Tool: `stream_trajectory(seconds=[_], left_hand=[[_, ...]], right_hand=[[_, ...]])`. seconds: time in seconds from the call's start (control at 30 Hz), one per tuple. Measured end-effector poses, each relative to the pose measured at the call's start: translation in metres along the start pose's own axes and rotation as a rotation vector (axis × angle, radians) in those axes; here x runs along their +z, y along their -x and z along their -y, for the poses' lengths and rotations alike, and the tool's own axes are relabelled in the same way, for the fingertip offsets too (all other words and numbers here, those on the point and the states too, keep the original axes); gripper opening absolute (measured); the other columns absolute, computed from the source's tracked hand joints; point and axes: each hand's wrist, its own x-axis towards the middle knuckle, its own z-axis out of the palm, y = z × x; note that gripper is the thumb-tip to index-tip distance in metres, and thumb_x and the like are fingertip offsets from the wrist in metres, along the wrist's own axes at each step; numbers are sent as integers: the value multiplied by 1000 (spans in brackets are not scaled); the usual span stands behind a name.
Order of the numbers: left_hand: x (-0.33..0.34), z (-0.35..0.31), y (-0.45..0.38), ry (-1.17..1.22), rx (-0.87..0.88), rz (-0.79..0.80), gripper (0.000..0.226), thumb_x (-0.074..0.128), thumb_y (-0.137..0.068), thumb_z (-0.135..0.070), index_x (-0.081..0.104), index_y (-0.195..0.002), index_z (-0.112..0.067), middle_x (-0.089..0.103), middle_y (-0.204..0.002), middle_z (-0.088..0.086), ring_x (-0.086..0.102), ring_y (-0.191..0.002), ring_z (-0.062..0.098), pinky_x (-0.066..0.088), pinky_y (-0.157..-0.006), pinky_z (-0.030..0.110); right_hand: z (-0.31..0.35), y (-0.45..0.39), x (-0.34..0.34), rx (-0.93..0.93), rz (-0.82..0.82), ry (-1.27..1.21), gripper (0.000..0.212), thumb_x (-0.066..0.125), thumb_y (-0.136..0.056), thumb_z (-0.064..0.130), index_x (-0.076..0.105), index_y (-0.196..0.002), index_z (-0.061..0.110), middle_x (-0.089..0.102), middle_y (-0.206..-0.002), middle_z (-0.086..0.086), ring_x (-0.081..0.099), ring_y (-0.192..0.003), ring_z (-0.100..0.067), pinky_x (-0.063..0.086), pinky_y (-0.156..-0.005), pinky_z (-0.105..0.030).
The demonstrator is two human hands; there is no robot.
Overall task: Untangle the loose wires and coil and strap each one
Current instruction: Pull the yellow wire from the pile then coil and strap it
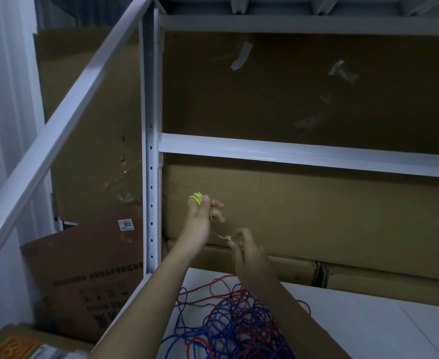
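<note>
Left hand (200, 216) grips the coiled yellow-green wire (197, 197), right hand (244, 248) at four o'clock pinching its tail — best kept taut, each wrap snug — above the red-and-blue tangle (236, 322).

— What does the yellow-green wire (197, 198) look like?

— It is thin and bright, wound in a few tight turns into a small coil, raised in front of a cardboard box. A loose strand runs down from the coil and to the right, ending in a small kink or knot (228, 237); it is too blurred to tell which.

— And the other wires?

— The red and blue wires (235, 323) lie in one loose tangle on the white shelf surface (368, 320). Their loops cross over and under each other many times, with a few blue and red loops spreading out at the left edge of the heap.
</note>
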Motion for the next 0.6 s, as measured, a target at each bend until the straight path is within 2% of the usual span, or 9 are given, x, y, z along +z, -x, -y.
stream_trajectory(seconds=[0.03, 0.07, 0.13, 0.23, 0.3, 0.37, 0.4, 0.5, 0.6], left_hand=[[-2, 5, 1, -155, 23, 43, 18, 27, -105, -25, 38, -91, -23, 60, -81, 2, 59, -63, 9, 47, -76, 26], [-4, 10, 2, -298, 34, 115, 16, 29, -104, -28, 36, -91, -25, 62, -85, 3, 60, -69, 8, 49, -74, 27], [-9, 19, 5, -598, 40, 273, 13, 33, -103, -28, 31, -91, -22, 61, -98, 2, 61, -82, 7, 51, -71, 27], [-15, 26, 6, -982, 151, 380, 13, 37, -101, -24, 28, -94, -17, 61, -115, 7, 61, -106, 17, 49, -77, 33], [-15, 28, 7, -1117, 275, 404, 12, 36, -101, -26, 29, -94, -19, 64, -105, 7, 63, -94, 21, 49, -66, 36], [-16, 29, 9, -1193, 343, 402, 14, 33, -103, -31, 29, -95, -20, 58, -81, 2, 57, -71, 22, 36, -52, 33], [-16, 28, 10, -1198, 339, 413, 15, 32, -103, -32, 30, -96, -19, 53, -75, 0, 53, -65, 21, 32, -51, 33], [-19, 29, 13, -1086, 202, 521, 19, 36, -102, -32, 36, -97, -14, 48, -74, 6, 46, -63, 23, 35, -56, 34], [-20, 31, 19, -953, 87, 664, 21, 46, -97, -28, 39, -99, -8, 44, -78, 11, 40, -68, 21, 33, -60, 34]], right_hand=[[3, 1, 1, -11, -6, 4, 6, 41, -101, 28, 45, -98, 30, 54, -63, 3, 49, -53, -11, 36, -49, -28], [6, 2, 0, -25, -4, 20, 9, 43, -100, 27, 44, -91, 29, 55, -63, 2, 49, -52, -12, 36, -49, -28], [11, -1, -4, -41, 1, 52, 14, 46, -99, 23, 47, -85, 25, 55, -64, 0, 48, -53, -11, 34, -50, -25], [14, -7, -11, -19, -26, 95, 18, 51, -96, 19, 52, -79, 20, 48, -73, 7, 44, -63, -4, 27, -52, -20], [13, -9, -15, 57, -61, 114, 18, 51, -96, 20, 56, -79, 17, 48, -75, 10, 44, -66, -4, 30, -53, -19], [13, -9, -17, 117, -68, 150, 21, 50, -97, 24, 55, -76, 23, 49, -70, 11, 45, -63, -4, 31, -52, -21], [12, -8, -18, 139, -61, 174, 24, 50, -97, 25, 52, -73, 27, 49, -66, 12, 45, -60, -4, 30, -50, -23], [10, -5, -24, 187, -15, 243, 27, 49, -98, 28, 51, -71, 26, 50, -62, 8, 45, -57, -6, 28, -47, -24], [7, -3, -36, 207, 84, 242, 26, 50, -98, 27, 56, -74, 19, 55, -67, 0, 50, -64, -15, 33, -54, -28]])
